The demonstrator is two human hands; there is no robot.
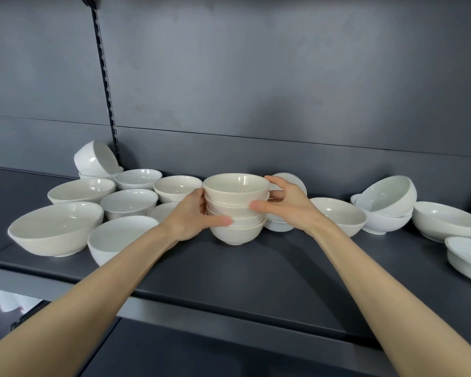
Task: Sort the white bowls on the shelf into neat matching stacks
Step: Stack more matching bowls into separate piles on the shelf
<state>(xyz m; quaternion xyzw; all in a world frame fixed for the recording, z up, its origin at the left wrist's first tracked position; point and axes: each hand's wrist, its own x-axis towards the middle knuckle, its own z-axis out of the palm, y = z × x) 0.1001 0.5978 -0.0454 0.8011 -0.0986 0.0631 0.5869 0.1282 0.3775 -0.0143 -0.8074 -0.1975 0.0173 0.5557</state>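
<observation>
At the middle of the shelf [256, 268], a stack of four cream bowls [237, 208] stands upright on its foot; I have the left hand [193, 216] curled round its nine o'clock side with the thumb across the lower bowls, and the right hand [286, 205] cupped at three o'clock, thumb on the second bowl, fingers wrapped behind; both hands grip the stack, neither is free. My judgement: the rims sit slightly uneven, so I would squeeze evenly from both sides and twist a little to seat each bowl before letting go; lifting by the top bowl alone would risk it slipping off. Just behind the right fingers, at one o'clock, a rimmed bowl [292, 180] leans on edge; a matching cream bowl [177, 187] stands just beside the stack at ten o'clock and looks like the next candidate. Loose bowls crowd nine o'clock, and a tilted pair [386, 202] lies at three o'clock; the open room lies toward six o'clock, bare shelf up to its front edge [229, 319], so I would draw anything out that way, minding the drop.
</observation>
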